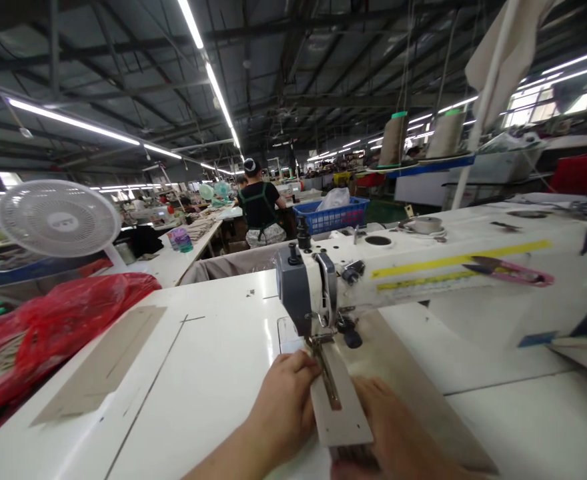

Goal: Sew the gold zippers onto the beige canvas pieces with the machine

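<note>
Flanking one slotted plate [341,423], your two hands sit just short of the needle end of one sewing machine [296,293]. Your left grip [286,390] has its fingers bent inward at the plate's left edge; your right grip [391,420] lies along the other edge, partly blurred. You cannot tell from this view how far either one is closed, or whether it pinches anything. One long cloth [393,353] lies beside your right grip, passing under the machine's arm and stretching toward the lower right.

The plate is pale, narrow and flat, with a long slot holding a metal strip and a squared near end. The cloth is beige and plain. Below the plate's near end, something dark is too blurred to name.

Left of your left grip, one flat beige piece [103,367] rests on the white counter [208,380], next to one red plastic bag [78,313]. Farther that way stands one white fan [58,217]. Directly ahead of both grips, the machine's head hides part of the counter. Up and right of your right grip, one pair of snips [488,265] with pink handles lies against the arm, near two yellow strips [463,259]. Beyond are two thread cones [393,141], one blue basket [338,215] and one seated person [258,203].
</note>
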`<action>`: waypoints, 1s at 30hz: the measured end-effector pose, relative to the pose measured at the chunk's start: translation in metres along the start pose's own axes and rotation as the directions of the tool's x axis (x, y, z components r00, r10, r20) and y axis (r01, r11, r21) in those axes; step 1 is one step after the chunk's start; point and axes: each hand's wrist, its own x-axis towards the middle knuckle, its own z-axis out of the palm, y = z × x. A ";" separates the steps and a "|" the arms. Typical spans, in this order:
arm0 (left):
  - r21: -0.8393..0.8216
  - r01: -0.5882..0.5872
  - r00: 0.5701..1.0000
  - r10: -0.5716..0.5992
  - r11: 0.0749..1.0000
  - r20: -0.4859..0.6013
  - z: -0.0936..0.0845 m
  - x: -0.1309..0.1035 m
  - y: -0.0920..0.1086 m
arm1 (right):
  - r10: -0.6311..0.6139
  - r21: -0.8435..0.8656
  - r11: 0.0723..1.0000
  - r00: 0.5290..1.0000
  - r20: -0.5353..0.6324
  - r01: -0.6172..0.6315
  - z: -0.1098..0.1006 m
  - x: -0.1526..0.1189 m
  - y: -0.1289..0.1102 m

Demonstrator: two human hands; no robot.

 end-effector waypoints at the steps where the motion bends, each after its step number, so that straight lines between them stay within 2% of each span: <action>1: -0.012 0.015 1.000 -0.015 1.000 0.004 -0.002 0.000 0.001 | 0.049 0.039 0.998 0.999 0.012 -0.050 0.001 0.003 -0.005; 3: -0.024 0.045 0.999 -0.044 0.999 0.022 -0.004 0.001 0.003 | 0.088 0.117 0.989 0.996 0.014 -0.090 0.001 0.011 -0.012; 5: -0.021 0.068 0.997 -0.068 0.997 0.040 -0.006 0.002 0.003 | 0.076 0.152 0.985 0.997 0.008 -0.076 0.001 0.017 -0.015; 9: 0.005 0.080 0.995 -0.080 0.997 0.052 -0.004 0.002 -0.001 | 0.097 0.049 0.994 0.995 0.011 -0.098 0.002 0.014 -0.007; 13: 0.143 0.004 0.998 -0.013 0.990 0.060 0.006 -0.003 -0.001 | 0.180 0.004 0.984 0.979 -0.099 -0.180 0.002 0.001 0.004; 15: 0.223 -0.061 0.998 0.052 0.973 0.045 0.011 -0.007 0.001 | 0.116 0.015 0.993 0.979 -0.165 -0.115 0.001 -0.004 0.006; 17: 0.239 -0.103 0.994 0.107 0.965 -0.003 0.015 -0.012 0.004 | -0.053 -0.071 0.997 0.978 -0.202 0.040 -0.001 -0.008 0.007; 19: 0.213 -0.115 0.991 0.128 0.970 -0.047 0.018 -0.016 0.007 | -0.247 -0.189 0.958 0.954 -0.168 0.215 -0.003 -0.012 0.010; 21: 0.203 -0.123 0.987 0.141 0.971 -0.074 0.019 -0.018 0.009 | -0.372 -0.242 0.909 0.921 -0.111 0.338 -0.002 -0.013 0.013; 26: 0.265 -0.186 0.960 0.232 0.946 -0.156 0.023 -0.016 0.008 | -0.410 -0.242 0.898 0.898 -0.157 0.368 0.006 -0.012 0.020; 30: 0.257 -0.206 0.960 0.246 0.944 -0.134 0.022 -0.011 0.006 | -0.361 -0.169 0.927 0.916 -0.175 0.334 0.007 -0.007 0.020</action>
